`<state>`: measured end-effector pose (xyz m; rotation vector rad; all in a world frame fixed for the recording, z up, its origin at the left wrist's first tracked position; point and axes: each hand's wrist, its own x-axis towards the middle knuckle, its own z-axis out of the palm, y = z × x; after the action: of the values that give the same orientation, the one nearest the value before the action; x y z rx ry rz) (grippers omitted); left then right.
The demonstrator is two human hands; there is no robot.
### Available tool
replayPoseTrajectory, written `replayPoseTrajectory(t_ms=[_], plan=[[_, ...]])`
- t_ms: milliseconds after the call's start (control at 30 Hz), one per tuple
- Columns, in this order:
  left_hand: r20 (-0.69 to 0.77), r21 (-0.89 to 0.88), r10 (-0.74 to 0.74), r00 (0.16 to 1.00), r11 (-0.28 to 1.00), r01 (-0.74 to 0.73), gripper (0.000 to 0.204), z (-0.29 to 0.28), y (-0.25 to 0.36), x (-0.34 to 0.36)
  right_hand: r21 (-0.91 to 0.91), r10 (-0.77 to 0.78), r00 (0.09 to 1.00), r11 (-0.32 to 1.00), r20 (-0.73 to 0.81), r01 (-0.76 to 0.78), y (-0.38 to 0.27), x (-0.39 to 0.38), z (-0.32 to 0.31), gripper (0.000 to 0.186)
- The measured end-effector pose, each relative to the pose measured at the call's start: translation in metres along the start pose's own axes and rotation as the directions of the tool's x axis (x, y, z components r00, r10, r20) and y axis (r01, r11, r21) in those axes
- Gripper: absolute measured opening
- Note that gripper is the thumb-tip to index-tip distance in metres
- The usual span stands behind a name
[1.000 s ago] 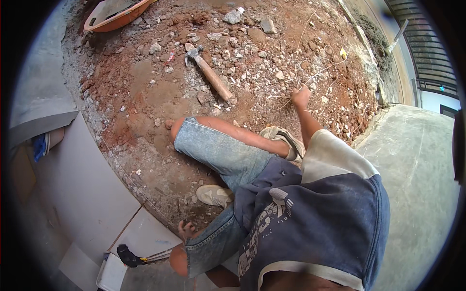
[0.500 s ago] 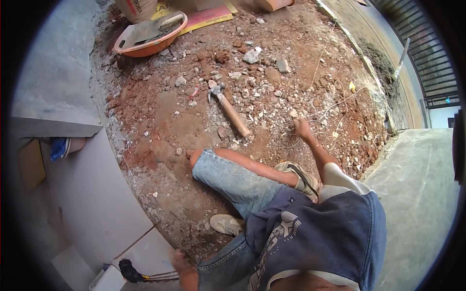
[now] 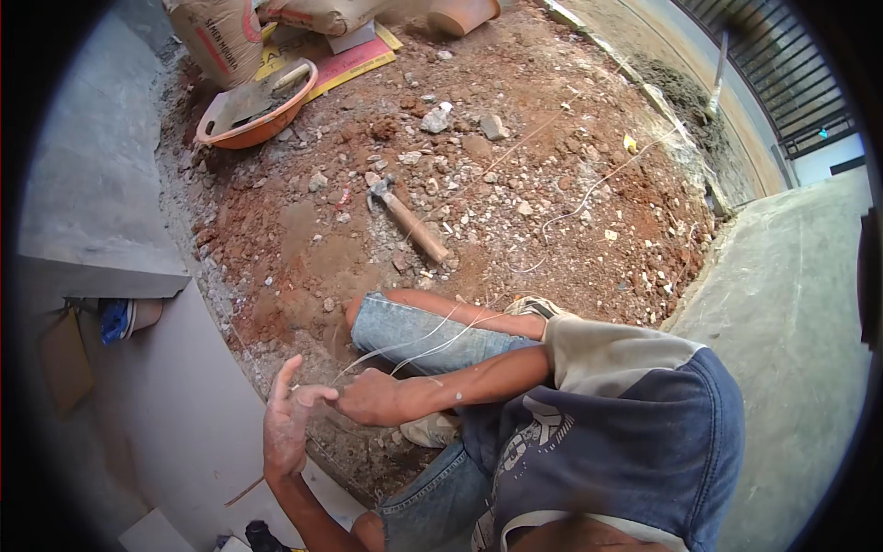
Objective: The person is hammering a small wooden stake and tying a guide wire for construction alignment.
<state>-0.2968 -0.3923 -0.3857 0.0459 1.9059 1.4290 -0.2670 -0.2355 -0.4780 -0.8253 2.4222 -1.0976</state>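
Observation:
My right hand (image 3: pixel 370 397) is closed on a thin pale string (image 3: pixel 425 348), whose loops trail up over my bent knee. Right beside it, my left hand (image 3: pixel 287 421) is held up with its index finger and thumb spread apart. The thumb tip comes close to my right fingers; whether it touches the string I cannot make out. More of the string (image 3: pixel 589 195) runs across the rubble to the far right. A claw hammer (image 3: pixel 412 225) with a wooden handle lies on the dirt beyond my knee, apart from both hands.
At the far left stands an orange basin (image 3: pixel 262 129) with a trowel (image 3: pixel 291 75) in it, near paper sacks (image 3: pixel 219 41). Stones such as a grey one (image 3: pixel 494 127) dot the reddish soil. Pale tiles (image 3: pixel 189 396) border the left, a concrete slab (image 3: pixel 782 304) the right.
My right hand has come from the rubble on the right to in front of me, bringing string with it. My left hand has risen to meet it. The view has shifted slightly.

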Motion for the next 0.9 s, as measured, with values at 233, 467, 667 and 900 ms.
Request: replayPoseTrajectory(t_ms=[233, 467, 667, 900], plan=[[0.009, -0.128, 0.171, 0.985, 0.977, -0.168, 0.075, 0.019, -0.005, -0.006, 0.349, -0.365, 0.930, 0.878, 0.047, 0.327, -0.016, -0.016, -0.095, 0.020], [-0.515, 0.356, 0.138, 0.846, 0.932, 0.065, 0.024, -0.039, 0.006, -0.078, 0.412, 0.264, 0.870, 0.908, -0.416, -0.078, 0.130, -0.061, -0.238, 0.030], [-0.547, 0.336, 0.203, 0.812, 0.942, -0.009, 0.021, -0.071, -0.008, -0.129, 0.369, 0.469, 0.019, 0.719, -0.883, -0.589, 0.392, -0.345, -0.359, 0.030], [-0.717, -0.137, 0.467, 0.517, 0.633, -0.762, 0.020, -0.115, -0.027, -0.147, 0.341, 0.253, -0.236, 0.553, -0.938, -0.760, 0.392, -0.400, -0.382, 0.034]])
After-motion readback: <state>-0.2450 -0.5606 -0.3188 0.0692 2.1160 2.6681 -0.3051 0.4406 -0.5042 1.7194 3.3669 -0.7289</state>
